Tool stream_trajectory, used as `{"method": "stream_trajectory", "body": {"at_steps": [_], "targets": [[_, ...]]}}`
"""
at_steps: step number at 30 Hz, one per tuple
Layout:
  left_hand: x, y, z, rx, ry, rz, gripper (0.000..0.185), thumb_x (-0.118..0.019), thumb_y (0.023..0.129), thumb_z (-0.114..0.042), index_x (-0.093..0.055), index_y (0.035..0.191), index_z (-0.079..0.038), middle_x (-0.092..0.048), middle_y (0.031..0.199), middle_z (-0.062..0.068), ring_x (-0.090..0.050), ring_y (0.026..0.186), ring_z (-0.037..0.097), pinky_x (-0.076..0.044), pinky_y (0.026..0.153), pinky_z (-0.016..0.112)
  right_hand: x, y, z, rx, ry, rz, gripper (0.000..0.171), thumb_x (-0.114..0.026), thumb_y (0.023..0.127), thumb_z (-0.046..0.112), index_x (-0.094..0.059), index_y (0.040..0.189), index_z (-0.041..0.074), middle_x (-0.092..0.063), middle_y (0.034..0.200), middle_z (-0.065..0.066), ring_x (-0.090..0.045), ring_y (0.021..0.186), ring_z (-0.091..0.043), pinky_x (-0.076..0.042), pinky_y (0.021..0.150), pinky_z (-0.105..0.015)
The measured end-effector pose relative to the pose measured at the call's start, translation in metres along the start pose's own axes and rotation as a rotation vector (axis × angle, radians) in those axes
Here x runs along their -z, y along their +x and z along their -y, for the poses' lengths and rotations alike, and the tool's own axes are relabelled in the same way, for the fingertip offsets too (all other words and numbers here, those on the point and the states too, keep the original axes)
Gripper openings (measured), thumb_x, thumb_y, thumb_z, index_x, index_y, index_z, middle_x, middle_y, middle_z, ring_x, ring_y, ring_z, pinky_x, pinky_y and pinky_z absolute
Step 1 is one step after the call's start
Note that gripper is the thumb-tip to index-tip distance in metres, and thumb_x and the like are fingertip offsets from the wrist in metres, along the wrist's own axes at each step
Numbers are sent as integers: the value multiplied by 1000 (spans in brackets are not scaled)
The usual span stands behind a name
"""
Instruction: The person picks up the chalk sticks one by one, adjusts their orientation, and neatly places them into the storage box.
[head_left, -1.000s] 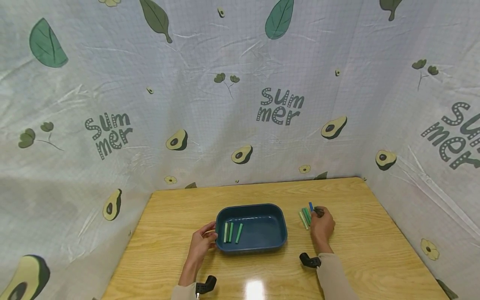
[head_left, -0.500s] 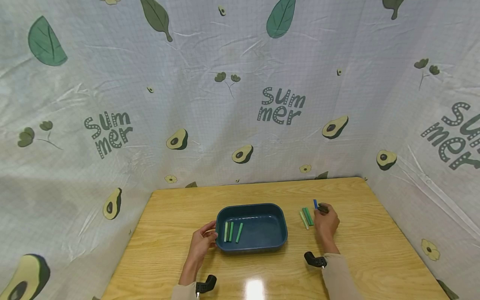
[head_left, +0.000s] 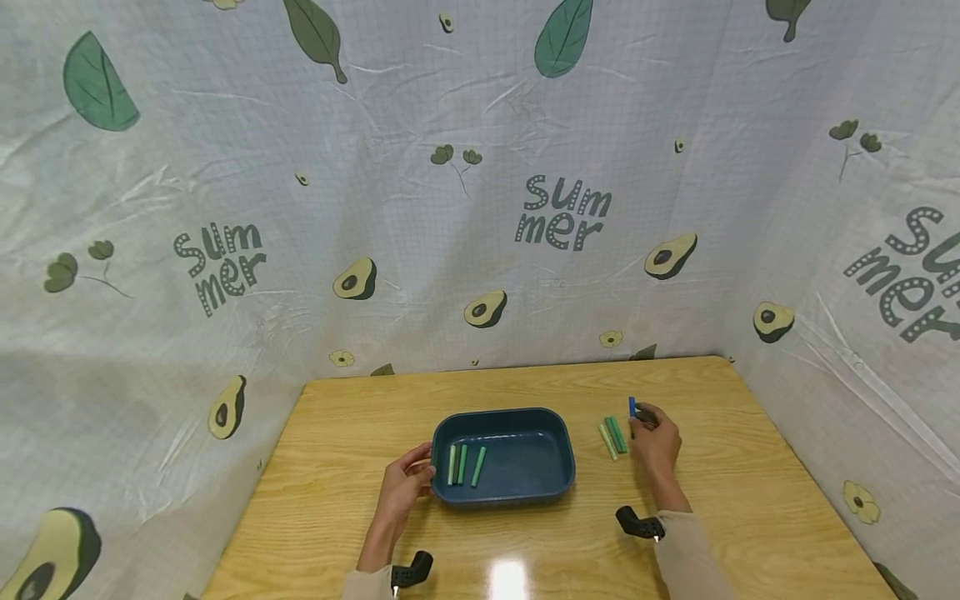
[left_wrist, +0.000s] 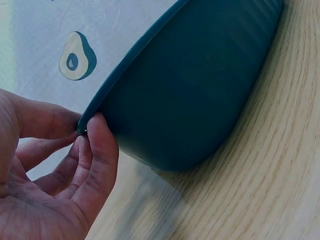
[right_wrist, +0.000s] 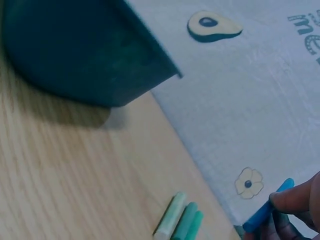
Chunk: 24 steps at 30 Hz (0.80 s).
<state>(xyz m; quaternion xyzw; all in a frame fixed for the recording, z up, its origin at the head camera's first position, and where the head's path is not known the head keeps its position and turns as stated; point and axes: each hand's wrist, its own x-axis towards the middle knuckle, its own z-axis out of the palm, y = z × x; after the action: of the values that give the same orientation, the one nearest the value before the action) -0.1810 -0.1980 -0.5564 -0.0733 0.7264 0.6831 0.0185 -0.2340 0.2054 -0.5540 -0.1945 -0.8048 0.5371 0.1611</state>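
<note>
My left hand (head_left: 401,492) pinches the left rim of a dark blue plastic tray (head_left: 504,502) between thumb and fingers, as the left wrist view shows close up. Inside the tray's left part lie a pale green chalk stick (head_left: 452,464) and two green chalk sticks (head_left: 478,467). Right of the tray, my right hand (head_left: 657,440) holds a blue chalk stick (right_wrist: 262,212) between thumb and fingertips. Just left of that hand, a pale chalk stick (right_wrist: 170,217) and two green chalk sticks (right_wrist: 185,220) lie side by side on the table.
The wooden table (head_left: 360,400) ends at the back against a white printed curtain (head_left: 420,242), which also hangs along both sides. A small black camera (head_left: 639,523) is strapped to the right wrist, another black camera (head_left: 412,570) to the left.
My right hand has moved right and slightly toward the back with the blue chalk stick, away from the chalk on the table. My left hand and the tray have stayed put.
</note>
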Motion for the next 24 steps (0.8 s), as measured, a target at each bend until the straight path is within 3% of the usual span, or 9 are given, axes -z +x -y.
{"method": "stream_trajectory", "body": {"at_steps": [5,9,17,24], "targets": [[0,1,1,6,-1,-2,45,-56,92,5,-54,137,2,-54,127,26,-61,93,20,-56,62,32,8,-1,9,-76,115,95,40,-58,97,8,-55,136,3,-59,130,-23,-64,96,-14,-52,71,-14],[0,3,1,22,-6,-8,45,-56,92,5,-55,137,0,-55,127,24,-61,95,22,-56,63,32,14,0,16,-130,262,181,45,-55,98,6,-48,142,3,-52,134,-22,-60,83,4,-54,74,-14],[1,3,0,21,-1,-1,45,-55,93,5,-54,138,0,-54,129,24,-61,99,25,-56,63,32,20,-1,23,-128,300,308,51,-57,98,10,-41,147,5,-47,142,-23,-61,87,6,-55,94,-33],[1,3,2,29,2,-3,45,-55,93,5,-54,138,0,-55,129,23,-61,101,26,-56,64,31,23,-4,36,-163,357,406,53,-58,98,13,-39,148,6,-54,132,-11,-63,94,1,-53,98,-35]]}}
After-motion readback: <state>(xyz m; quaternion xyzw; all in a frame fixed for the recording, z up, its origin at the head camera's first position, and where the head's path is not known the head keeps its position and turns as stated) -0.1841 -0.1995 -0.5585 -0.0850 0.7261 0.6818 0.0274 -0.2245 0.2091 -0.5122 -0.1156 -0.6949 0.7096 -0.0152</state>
